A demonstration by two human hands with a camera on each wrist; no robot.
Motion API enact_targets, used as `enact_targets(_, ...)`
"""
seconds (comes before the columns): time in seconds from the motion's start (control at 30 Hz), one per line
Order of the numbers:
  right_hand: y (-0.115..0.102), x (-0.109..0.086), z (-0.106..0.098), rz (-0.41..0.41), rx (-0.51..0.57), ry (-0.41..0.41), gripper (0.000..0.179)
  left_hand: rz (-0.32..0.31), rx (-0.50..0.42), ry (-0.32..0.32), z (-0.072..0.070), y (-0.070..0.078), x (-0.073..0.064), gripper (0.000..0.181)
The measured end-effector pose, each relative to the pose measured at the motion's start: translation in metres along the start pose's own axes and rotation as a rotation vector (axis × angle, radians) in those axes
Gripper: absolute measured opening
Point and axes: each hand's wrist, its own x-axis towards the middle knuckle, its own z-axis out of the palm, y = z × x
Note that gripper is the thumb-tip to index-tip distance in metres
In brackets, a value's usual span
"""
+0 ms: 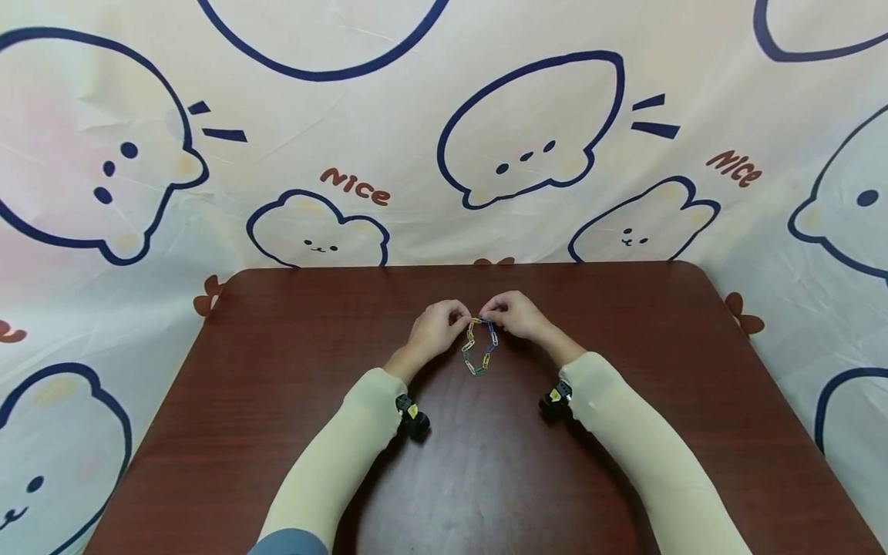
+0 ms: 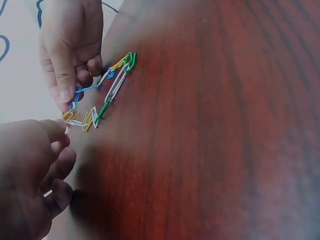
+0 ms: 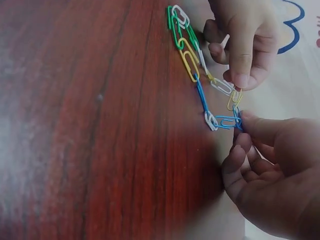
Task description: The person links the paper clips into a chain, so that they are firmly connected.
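Observation:
A chain of coloured paper clips (image 1: 474,368), in white, green, yellow and blue, hangs in a loop between both hands near the far side of the table. My left hand (image 1: 435,327) pinches a yellow paper clip (image 3: 235,99) at the top of the loop. Right beside it, my right hand (image 1: 516,314) pinches a blue paper clip (image 3: 238,120) between thumb and forefinger. The fingertips of both hands nearly meet. In the left wrist view the white clip (image 2: 116,85) and the green clip (image 2: 131,62) lie lower along the loop, close over the wood.
The dark brown wooden table (image 1: 479,478) spreads under both arms. Behind it hangs a pale curtain (image 1: 416,139) with blue-outlined cartoon figures. A black wrist camera (image 1: 416,422) is strapped on the left wrist, another camera (image 1: 553,405) on the right.

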Motion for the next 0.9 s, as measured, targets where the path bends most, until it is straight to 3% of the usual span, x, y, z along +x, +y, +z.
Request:
enact_targets(0.53, 0.003, 0.009, 0.008, 0.021, -0.129, 0.077, 0.013, -0.088, 0.116, -0.004, 0.005, -0.003, 0.014, 0.009)
enact_targets(0.9, 0.005, 0.008, 0.004, 0.060, -0.108, 0.112, 0.017, -0.126, 0.187, 0.002, 0.002, -0.005, 0.015, 0.010)
